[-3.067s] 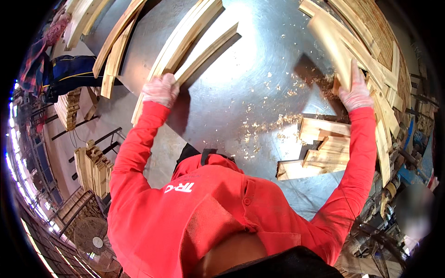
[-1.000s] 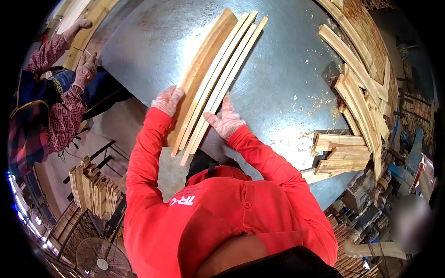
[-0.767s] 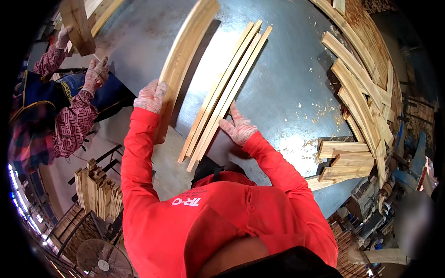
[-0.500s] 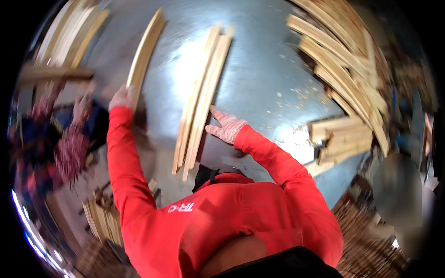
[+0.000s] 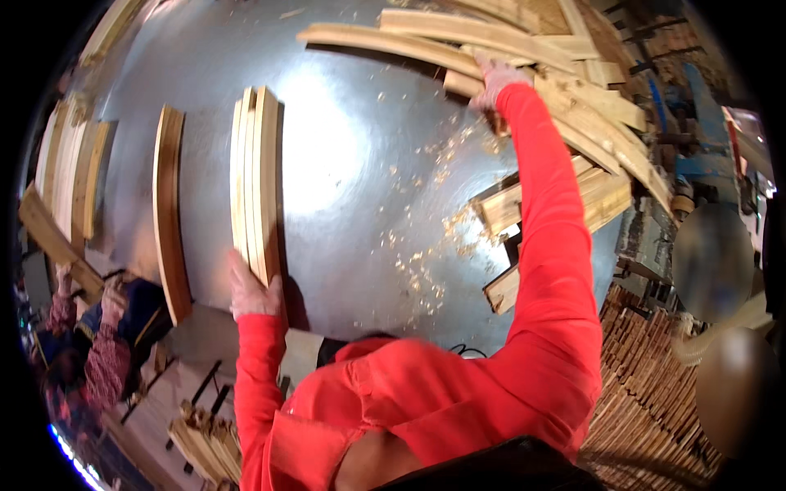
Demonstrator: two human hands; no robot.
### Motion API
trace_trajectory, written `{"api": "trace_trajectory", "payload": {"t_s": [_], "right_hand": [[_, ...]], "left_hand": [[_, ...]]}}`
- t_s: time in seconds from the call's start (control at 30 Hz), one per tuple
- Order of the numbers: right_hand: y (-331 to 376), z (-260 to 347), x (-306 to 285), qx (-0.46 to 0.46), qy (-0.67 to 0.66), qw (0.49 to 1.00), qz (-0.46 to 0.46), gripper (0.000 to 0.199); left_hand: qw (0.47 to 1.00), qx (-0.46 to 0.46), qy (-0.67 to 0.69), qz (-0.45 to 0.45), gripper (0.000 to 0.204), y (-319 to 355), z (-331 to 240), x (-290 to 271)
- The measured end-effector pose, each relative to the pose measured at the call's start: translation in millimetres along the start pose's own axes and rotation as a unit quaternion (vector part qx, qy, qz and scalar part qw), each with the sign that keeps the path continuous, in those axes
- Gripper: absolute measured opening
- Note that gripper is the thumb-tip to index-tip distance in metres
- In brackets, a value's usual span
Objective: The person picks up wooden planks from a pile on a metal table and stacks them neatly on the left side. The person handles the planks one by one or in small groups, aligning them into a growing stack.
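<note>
Pressing left hand (image 5: 252, 293) flat on slat bundle (image 5: 255, 176) (pale wood), right hand (image 5: 494, 79) gripping a plank (image 5: 467, 84) in the pile.

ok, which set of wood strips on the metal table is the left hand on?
The bundle of strips standing together mid-table: the left hand rests at its near end. The single strip to its left lies apart, untouched.

Bright overhead light strikes the metal tabletop (image 5: 368, 270), leaving a white glare patch just right of the bundle of wooden slats (image 5: 255, 176). A dark shadow hugs the slats' right edge. Fisheye bending curves straight boards toward the black rim, and the red sleeves nearest the camera are blurred
</note>
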State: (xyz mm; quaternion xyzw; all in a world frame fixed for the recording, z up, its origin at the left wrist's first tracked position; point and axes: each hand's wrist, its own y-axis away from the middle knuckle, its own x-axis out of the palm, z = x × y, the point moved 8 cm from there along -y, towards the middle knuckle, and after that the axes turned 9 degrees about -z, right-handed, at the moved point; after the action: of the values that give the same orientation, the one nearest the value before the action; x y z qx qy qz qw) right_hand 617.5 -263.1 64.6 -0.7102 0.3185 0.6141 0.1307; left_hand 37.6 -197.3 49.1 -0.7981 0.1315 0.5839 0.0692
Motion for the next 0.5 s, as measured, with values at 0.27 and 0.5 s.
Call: {"api": "trace_trajectory", "payload": {"t_s": [0.27, 0.5], "right_hand": [[16, 97, 85, -0.09, -0.442, 0.88, 0.15, 0.053], [57, 135, 164, 0.017, -0.688, 0.714, 0.13, 0.053]], "left_hand": [[0.989, 0.051, -0.132, -0.035, 0.093, -11, 14, -19], [0.914, 0.044, 0.353, 0.196, 0.071, 48, -125, 30]]}}
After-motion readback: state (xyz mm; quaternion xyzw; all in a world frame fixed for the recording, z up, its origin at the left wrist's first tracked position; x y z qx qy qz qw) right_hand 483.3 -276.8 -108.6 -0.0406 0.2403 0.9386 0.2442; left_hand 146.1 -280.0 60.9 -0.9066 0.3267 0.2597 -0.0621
